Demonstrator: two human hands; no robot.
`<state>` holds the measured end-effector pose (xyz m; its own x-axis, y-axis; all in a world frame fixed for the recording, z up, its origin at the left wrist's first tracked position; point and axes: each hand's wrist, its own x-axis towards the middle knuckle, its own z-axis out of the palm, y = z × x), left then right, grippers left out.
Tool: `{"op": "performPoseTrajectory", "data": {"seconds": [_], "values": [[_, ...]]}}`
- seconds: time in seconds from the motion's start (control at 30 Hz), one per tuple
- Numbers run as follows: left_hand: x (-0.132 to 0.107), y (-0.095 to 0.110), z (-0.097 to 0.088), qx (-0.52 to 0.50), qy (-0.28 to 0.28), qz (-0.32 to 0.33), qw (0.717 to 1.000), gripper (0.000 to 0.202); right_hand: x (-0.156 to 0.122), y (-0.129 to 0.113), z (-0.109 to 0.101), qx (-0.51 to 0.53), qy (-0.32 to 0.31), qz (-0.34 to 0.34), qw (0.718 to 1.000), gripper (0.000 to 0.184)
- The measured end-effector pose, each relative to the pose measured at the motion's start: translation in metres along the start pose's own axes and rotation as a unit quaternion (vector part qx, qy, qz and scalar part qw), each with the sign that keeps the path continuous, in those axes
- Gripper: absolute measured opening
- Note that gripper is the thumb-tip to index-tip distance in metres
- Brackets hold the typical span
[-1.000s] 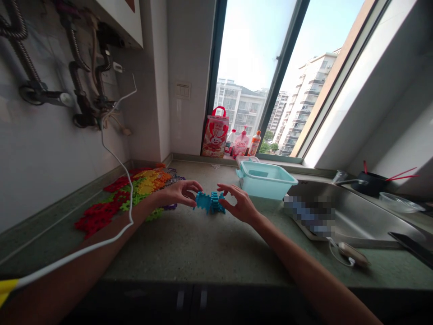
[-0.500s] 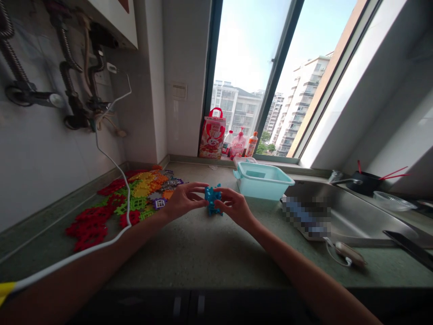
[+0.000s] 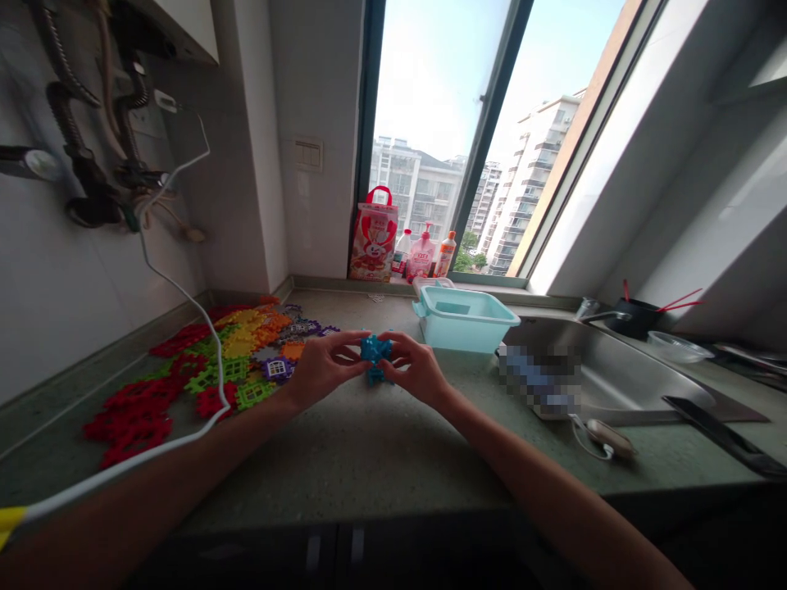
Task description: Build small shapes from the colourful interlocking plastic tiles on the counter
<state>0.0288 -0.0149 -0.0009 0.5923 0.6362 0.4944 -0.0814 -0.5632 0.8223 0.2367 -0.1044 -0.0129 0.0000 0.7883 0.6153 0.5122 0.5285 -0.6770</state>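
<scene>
Between my two hands, over the middle of the counter, is a blue toy building piece [image 3: 375, 349] with toothed edges, seemingly several interlocking tiles joined together. My left hand [image 3: 324, 365] is closed on its left side, thumb below and fingers on top. From the other side my right hand [image 3: 416, 369] pinches it the same way. Left of my hands lies a spread of similar flat interlocking tiles in red [image 3: 135, 414], green [image 3: 253, 393], yellow [image 3: 241, 332], orange [image 3: 293, 351] and purple [image 3: 279, 368].
A light-blue plastic tub [image 3: 470, 324] stands behind my right hand, beside the steel sink [image 3: 620, 369]. A white cable [image 3: 220, 360] crosses the tiles and my left forearm. A black handle [image 3: 719, 433] juts over the sink's front edge. Bottles [image 3: 420, 256] line the windowsill.
The whole view has shifted slightly, so the scene sits further left. Both hands still grip the blue piece, which appears turned a little.
</scene>
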Motion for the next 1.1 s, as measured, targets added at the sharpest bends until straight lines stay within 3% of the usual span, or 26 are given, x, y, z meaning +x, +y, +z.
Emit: {"op": "performPoseTrajectory", "data": {"seconds": [0.73,1.1], "values": [[0.0,-0.003,-0.002,-0.003,0.002,-0.017,1.0,0.073,-0.002,0.001,-0.01,-0.062,-0.075,-0.004,0.995,0.043],[-0.002,0.005,-0.005,-0.055,0.001,-0.045,0.998,0.074,-0.003,-0.013,-0.014,0.089,-0.133,-0.031,0.987,0.042]]}}
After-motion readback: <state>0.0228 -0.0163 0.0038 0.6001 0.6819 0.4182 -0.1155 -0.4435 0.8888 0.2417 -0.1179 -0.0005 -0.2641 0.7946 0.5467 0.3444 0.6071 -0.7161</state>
